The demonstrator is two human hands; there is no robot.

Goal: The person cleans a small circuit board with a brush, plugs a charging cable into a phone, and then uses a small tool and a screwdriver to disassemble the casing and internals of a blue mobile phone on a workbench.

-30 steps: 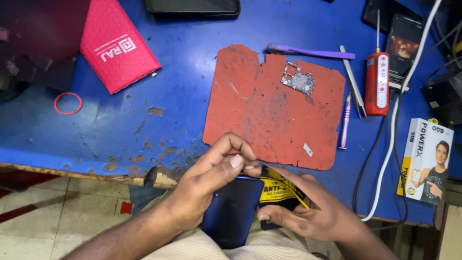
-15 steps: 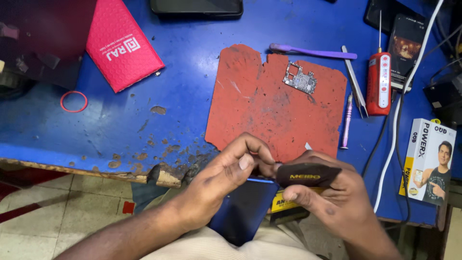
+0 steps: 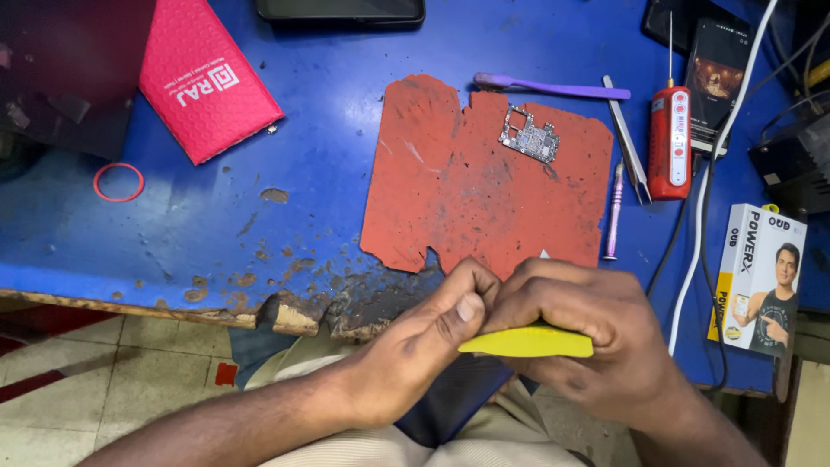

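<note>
My right hand [image 3: 579,333] clamps the yellow battery [image 3: 527,342]; left fingers [image 3: 462,304] pinch its nine o'clock end, so I should peel slowly.

— What can you see of the person's own body?

— Two bare forearms coming in from the lower edge of the frame, ending in the left hand [image 3: 415,346] at lower centre and the right hand [image 3: 588,346] just right of it

— Any sleeves?

— None in view; both arms are uncovered as far as the frame shows, and I see no watch, ring or band on either wrist

— Gloves?

— No, the fingers [image 3: 471,304] are bare, with short, plain nails

— Anything worn lower down?

— At the bottom centre, under the arms, there is pale beige ribbed cloth over the lap, like corduroy trousers; how they are cut cannot be told
</note>
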